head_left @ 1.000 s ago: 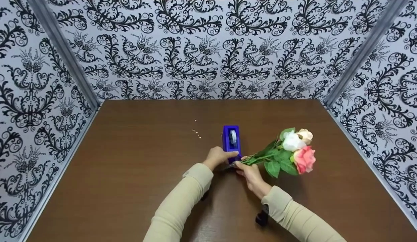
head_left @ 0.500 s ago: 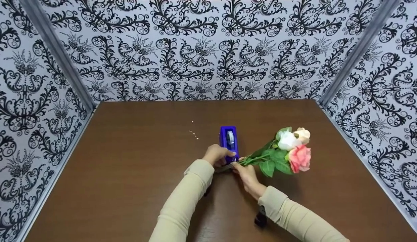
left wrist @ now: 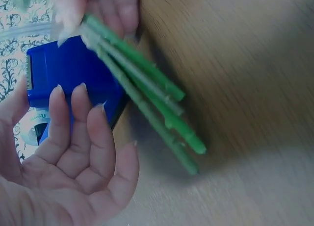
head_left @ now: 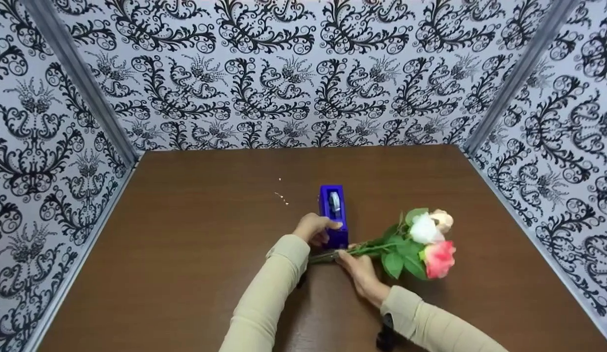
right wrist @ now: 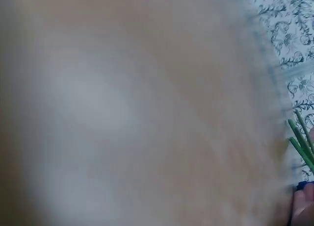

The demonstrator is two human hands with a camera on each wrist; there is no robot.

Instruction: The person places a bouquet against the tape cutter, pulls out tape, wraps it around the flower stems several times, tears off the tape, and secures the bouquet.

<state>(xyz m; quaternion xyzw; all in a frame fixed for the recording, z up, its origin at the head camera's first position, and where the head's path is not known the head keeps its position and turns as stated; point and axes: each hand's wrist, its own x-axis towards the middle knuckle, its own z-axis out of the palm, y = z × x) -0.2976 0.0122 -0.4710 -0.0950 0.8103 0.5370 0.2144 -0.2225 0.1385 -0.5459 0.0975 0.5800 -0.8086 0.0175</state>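
On the brown table [head_left: 186,274], the person's right hand [head_left: 358,269] grips a bunch of artificial roses [head_left: 421,242] by the green stems [head_left: 333,254], fingers curled around them a little way up from the cut ends. The bunch lies almost level, just above the tabletop near the middle of the table: the blooms, one white, one cream and one pink, point toward three o'clock, and the cut ends point toward nine o'clock, passing just in front of the near end of the blue tape dispenser [head_left: 333,215].

The left hand [head_left: 314,228] rests against the nine o'clock side of the dispenser at its near end. In the left wrist view the fingers [left wrist: 86,133] are relaxed and only slightly bent, the palm open, with the fingertips lying on the blue body [left wrist: 73,71]; they clasp nothing. The same view shows the stem ends [left wrist: 162,113] crossing the corner of the dispenser, just beyond the left fingertips and apart from them.

The dispenser stands lengthwise from twelve to six o'clock, with its roll of tape [head_left: 335,199] toward the far end. A few small pale specks [head_left: 283,195] lie on the table at about ten o'clock from the dispenser, well apart from it.

The right wrist view is mostly a blur of tabletop; only a few stem ends [right wrist: 300,142] show at its three o'clock edge.

Both sleeves [head_left: 264,303] are beige. Black-and-white patterned walls [head_left: 303,73] enclose the table on three sides.
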